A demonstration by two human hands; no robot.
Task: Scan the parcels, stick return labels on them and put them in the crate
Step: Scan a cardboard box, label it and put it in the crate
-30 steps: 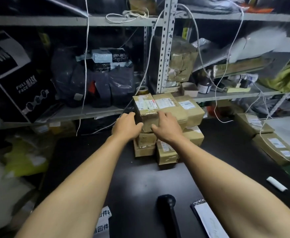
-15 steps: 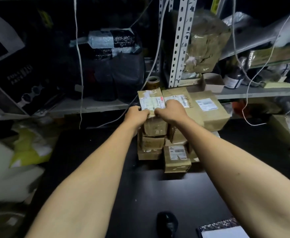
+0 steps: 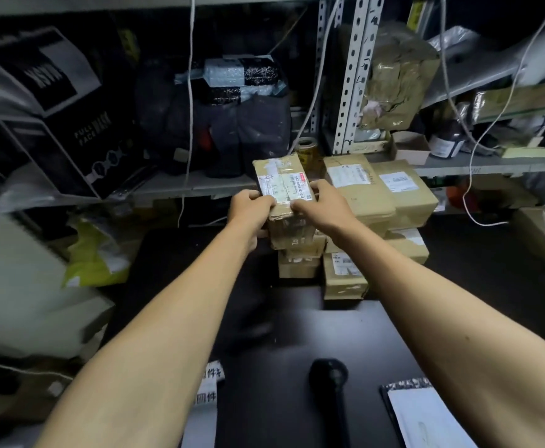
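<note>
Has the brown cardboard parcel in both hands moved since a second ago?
Yes. The brown cardboard parcel has come up and leftward off the neighbouring taped brown parcel in the stack, with the left hand and right hand gripping it.

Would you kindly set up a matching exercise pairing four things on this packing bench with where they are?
Things:
1. taped parcel
2. barcode scanner
3. yellow mailer bag
4. tape roll

Places:
A. lying on the black table near the camera
B. on the shelf behind the parcel stack
C. held between both hands
D. left of the table

Pairs: 1-C, 2-A, 3-D, 4-B
</note>
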